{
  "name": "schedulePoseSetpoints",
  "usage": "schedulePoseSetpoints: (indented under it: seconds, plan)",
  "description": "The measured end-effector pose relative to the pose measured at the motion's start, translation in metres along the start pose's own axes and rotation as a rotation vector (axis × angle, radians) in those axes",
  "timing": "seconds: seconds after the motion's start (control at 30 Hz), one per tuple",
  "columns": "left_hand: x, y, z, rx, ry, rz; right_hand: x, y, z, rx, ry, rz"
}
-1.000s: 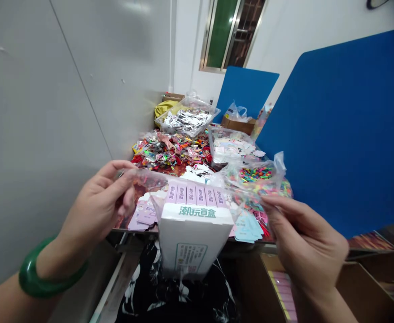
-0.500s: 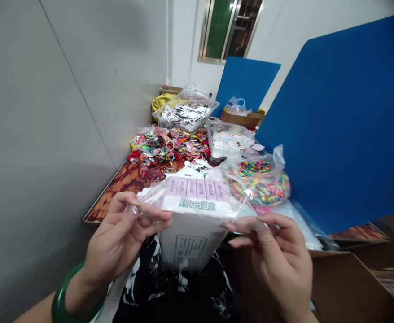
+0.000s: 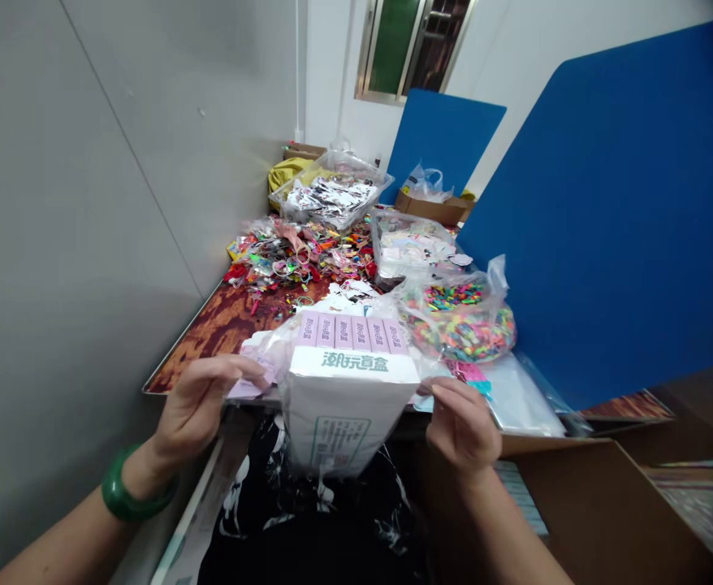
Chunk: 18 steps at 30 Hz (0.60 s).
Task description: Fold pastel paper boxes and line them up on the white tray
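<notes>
Large green Chinese characters reading 潮玩盲盒 ran across the front lip of a tall white cardboard box [image 3: 350, 406]. A row of small purple cartons [image 3: 353, 333] showed in its top, each bearing dark vertical characters that looked like the same phrase. Lower on the white face, a green-outlined panel carried print too small to read.

The box stood in the near middle, above black-and-white patterned clothing [image 3: 308, 536] and before the near edge of a brown marbled bench [image 3: 210, 333], inside a loose clear plastic bag [image 3: 280, 345]. The hands were apart, one on each side. The right hand [image 3: 463, 426] had thumb and forefinger pinched on the bag's film just beside the box. The left hand [image 3: 195, 406], below a green bangle [image 3: 131, 496], was half curled; whether its fingertips gripped film could not be told.

The box blocked the view of the bench's near middle. Beyond lay a heap of tangled multicoloured trinkets [image 3: 308, 260], with a clear tray of white cut pieces [image 3: 388, 180] farther off. To the right sat a clear bag of bright small pieces [image 3: 469, 333], a tall blue panel [image 3: 612, 227] and, nearer, an open brown carton [image 3: 600, 504].
</notes>
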State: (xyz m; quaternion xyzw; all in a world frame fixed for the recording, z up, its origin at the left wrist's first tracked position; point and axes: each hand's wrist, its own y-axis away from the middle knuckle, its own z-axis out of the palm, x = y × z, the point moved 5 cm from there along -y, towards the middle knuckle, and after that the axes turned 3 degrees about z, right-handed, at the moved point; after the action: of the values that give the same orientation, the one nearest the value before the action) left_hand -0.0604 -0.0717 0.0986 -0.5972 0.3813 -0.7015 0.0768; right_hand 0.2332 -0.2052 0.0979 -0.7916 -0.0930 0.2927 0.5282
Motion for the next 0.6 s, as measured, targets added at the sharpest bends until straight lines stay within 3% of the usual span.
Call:
schedulePoseSetpoints:
  seconds: [0.1, 0.27, 0.43, 0.6]
  plan:
    - [-0.006, -0.005, -0.017, -0.065, -0.357, 0.154, 0.017, -0.001, -0.001, -0.038, 0.225, -0.23]
    - [-0.024, -0.025, -0.033, -0.111, -0.688, 0.346, 0.035, -0.013, 0.008, -0.085, 0.34, -0.34]
    - [-0.047, -0.051, -0.026, -0.19, -0.717, 0.306, 0.046, -0.027, 0.021, -0.102, 0.388, -0.389]
    - [-0.068, -0.071, -0.008, -0.309, -0.875, 0.458, 0.061, -0.047, 0.044, -0.144, 0.398, -0.416]
